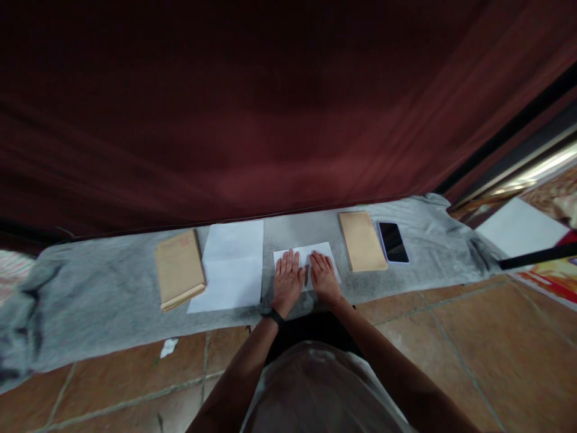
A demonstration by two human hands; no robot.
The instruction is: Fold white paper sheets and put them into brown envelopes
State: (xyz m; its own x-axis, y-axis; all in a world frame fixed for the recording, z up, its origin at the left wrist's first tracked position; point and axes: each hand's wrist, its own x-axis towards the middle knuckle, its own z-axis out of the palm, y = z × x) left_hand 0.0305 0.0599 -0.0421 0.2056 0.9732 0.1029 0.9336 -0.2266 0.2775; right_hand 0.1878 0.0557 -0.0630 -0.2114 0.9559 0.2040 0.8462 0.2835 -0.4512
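Observation:
My left hand [287, 278] and my right hand [323, 274] lie flat, fingers stretched out, side by side on a small folded white paper [306, 253]. The paper rests on a grey cloth [99, 300] spread over the floor. A black band sits on my left wrist. A larger white sheet [231, 264] lies just left of my hands, and a stack of brown envelopes [179, 268] lies left of that sheet.
Another stack of brown envelopes [362, 240] lies right of my hands, with a dark phone [393, 242] beside it. A dark red curtain [252, 108] hangs behind the cloth. Brown floor tiles [473, 337] are in front; a white board [518, 228] lies at right.

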